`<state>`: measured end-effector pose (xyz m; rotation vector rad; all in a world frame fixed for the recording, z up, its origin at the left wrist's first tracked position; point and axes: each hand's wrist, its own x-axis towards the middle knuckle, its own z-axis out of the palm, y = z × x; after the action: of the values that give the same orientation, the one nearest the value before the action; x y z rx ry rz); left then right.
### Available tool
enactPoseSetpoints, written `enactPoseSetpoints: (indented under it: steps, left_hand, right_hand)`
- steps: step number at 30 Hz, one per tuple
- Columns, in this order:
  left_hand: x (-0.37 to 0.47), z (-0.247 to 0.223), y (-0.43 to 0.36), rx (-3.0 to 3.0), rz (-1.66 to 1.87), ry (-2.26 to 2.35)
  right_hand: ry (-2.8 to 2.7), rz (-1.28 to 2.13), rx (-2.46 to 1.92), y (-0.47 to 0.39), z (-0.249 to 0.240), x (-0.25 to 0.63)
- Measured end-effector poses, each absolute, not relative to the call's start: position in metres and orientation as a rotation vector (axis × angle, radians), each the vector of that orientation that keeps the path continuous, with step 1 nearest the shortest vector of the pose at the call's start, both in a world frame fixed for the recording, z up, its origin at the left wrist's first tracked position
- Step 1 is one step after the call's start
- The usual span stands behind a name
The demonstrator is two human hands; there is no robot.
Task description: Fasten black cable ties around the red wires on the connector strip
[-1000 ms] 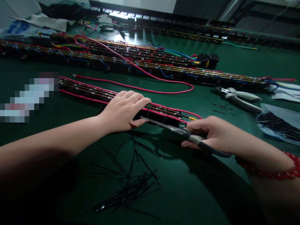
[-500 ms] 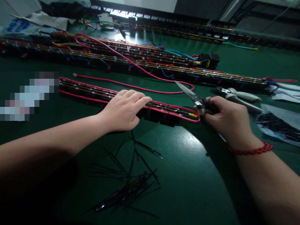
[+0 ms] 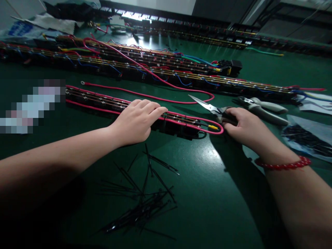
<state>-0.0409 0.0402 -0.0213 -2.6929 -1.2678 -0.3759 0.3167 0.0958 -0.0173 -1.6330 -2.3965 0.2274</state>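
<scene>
My left hand [image 3: 137, 119] lies over a long black wired strip [image 3: 184, 121], its fingers bent across the far edge and gripping it. A red cable [image 3: 221, 129] runs along both sides of this strip and loops round its right end. Inside the loop shows a yellow-sleeved wire end [image 3: 213, 127]. Just right of the loop, my right hand [image 3: 241, 124] is closed round the dark handles of scissors [image 3: 204, 104]. Their blades are together and point to the upper left, near a loose red cable [image 3: 155, 96]. The fingertips on the handles are partly hidden.
Black cable ties [image 3: 145, 207] lie scattered in front. Pliers [image 3: 269, 109] and a clear bag of black ties [image 3: 308, 138] are at the right. Longer wired strips [image 3: 155, 71] stretch across the green table [image 3: 207, 207] behind.
My right hand has moved slightly down, with the scissors turned flatter and lower. The cable loop at the strip's end is now apart from the hand. The left hand stays in place.
</scene>
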Motion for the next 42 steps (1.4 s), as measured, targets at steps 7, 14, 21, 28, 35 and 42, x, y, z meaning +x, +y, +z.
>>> enactPoseSetpoints:
  steps: [7,14,21,28,35,42]
  left_hand:
    - [-0.041,-0.023,0.040,-2.703,-0.424,-1.274]
    - [-0.043,-0.025,0.040,-2.710,-0.525,-1.133]
    - [-0.041,-0.024,0.038,-2.547,-0.588,-1.417]
    - [-0.040,-0.022,0.039,-2.605,-0.559,-1.542]
    - [-0.041,-0.020,0.039,-2.620,-0.457,-1.527]
    - [-0.040,-0.022,0.039,-2.600,-0.453,-1.508]
  right_hand:
    - [-2.206,-0.178,-1.572,0.082,-0.014,0.306]
    - [-2.440,-0.191,-0.882,0.041,0.003,0.264]
    - [-2.863,0.246,-0.899,0.024,-0.010,0.240]
    - [-2.849,0.534,-0.879,0.025,-0.003,0.240]
    - [-2.756,0.638,-0.944,0.027,-0.009,0.238]
    - [-2.763,1.160,-0.624,0.026,0.009,0.236]
